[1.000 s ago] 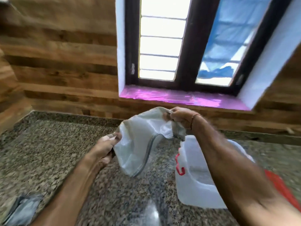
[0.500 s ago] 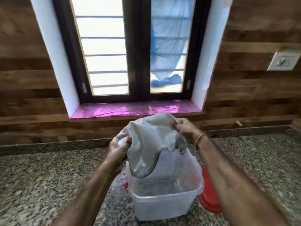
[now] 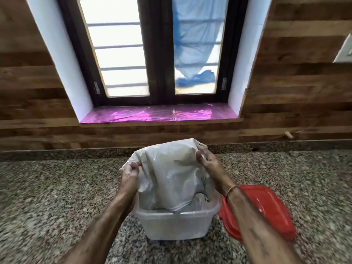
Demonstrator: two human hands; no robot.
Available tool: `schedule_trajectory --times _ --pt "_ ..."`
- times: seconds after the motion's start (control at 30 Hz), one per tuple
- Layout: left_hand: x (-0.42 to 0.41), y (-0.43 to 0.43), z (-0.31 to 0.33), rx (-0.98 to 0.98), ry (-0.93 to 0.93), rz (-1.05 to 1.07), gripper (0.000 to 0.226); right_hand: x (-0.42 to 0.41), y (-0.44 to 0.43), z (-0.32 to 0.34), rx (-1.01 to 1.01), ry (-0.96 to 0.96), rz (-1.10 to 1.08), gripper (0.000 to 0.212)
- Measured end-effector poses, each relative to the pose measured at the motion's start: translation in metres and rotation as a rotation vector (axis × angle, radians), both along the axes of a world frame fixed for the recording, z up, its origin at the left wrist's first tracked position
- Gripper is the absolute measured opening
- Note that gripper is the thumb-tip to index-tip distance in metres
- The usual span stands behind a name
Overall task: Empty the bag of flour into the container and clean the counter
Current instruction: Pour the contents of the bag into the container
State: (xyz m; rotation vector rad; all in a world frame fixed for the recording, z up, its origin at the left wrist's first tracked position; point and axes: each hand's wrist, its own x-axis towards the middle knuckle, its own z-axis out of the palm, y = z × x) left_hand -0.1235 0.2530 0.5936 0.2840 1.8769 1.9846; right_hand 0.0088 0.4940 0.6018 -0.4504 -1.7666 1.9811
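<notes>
Over container [image 3: 175, 223]: bag [image 3: 171, 176] upended, mouth inside rim.
Pinched at top corners by left hand [image 3: 129, 178] and right hand [image 3: 209, 164]; long axis vertical.

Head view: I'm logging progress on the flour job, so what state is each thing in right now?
Container: upright on the counter, uncovered.
Red lid: off, lying on the counter to the container's right.
Bag: upended, open end hanging down into the container.
Left hand: pinches the bag's upper left corner.
Right hand: pinches the bag's upper right corner.
Window: shut.
</notes>
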Motion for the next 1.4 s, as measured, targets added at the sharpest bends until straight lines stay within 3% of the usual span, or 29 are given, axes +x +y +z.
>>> schedule_trajectory --times 0.07,0.1,0.2,0.3,0.37,0.43,0.53,0.6,0.7,0.83,1.13,1.27,1.33,1.4 --pt "0.008 0.002 -0.001 0.014 0.038 0.064 0.017 -0.001 -0.001 -0.002 -0.111 0.008 -0.038 0.057" --pt "0.011 0.002 -0.003 0.011 0.071 0.074 0.02 -0.002 -0.001 -0.003 -0.136 0.012 -0.085 0.067" --pt "0.017 -0.002 -0.008 0.009 0.079 0.053 0.089 -0.005 -0.002 -0.003 -0.188 0.001 -0.215 0.093" --pt "0.012 -0.004 -0.009 0.023 -0.016 0.07 0.128 -0.007 -0.004 0.002 -0.31 0.004 -0.296 0.073" --pt "0.009 -0.003 -0.009 0.024 -0.059 0.076 0.14 -0.01 -0.003 0.003 -0.353 -0.023 -0.341 0.068" --pt "0.01 -0.001 -0.005 0.037 -0.072 0.084 0.129 -0.013 -0.002 0.004 -0.42 -0.035 -0.371 0.065" --pt "0.013 0.001 -0.004 0.064 -0.021 0.061 0.086 -0.018 -0.001 0.006 -0.479 -0.023 -0.377 0.043" --pt "0.014 0.003 -0.004 0.085 -0.023 0.064 0.07 -0.021 0.0 0.009 -0.522 -0.014 -0.409 0.043" --pt "0.01 0.006 -0.004 0.142 -0.045 0.081 0.078 -0.026 0.001 0.011 -0.56 0.004 -0.44 0.053" --pt "0.007 0.007 -0.008 0.124 -0.021 0.078 0.073 -0.031 0.005 0.009 -0.561 -0.005 -0.48 0.03" --pt "0.0 0.013 -0.001 0.246 -0.087 0.118 0.062 -0.04 0.017 0.016 -0.47 -0.039 -0.492 0.037" --pt "0.011 0.013 0.012 0.201 -0.124 0.076 0.131 -0.04 0.01 0.005 -0.437 0.005 -0.497 0.037" --pt "0.02 0.014 0.012 0.067 -0.024 0.016 0.134 -0.039 0.008 0.002 -0.416 0.014 -0.497 0.038" --pt "0.027 0.016 0.007 -0.01 0.048 -0.008 0.119 -0.038 0.008 0.001 -0.406 0.037 -0.491 0.037"
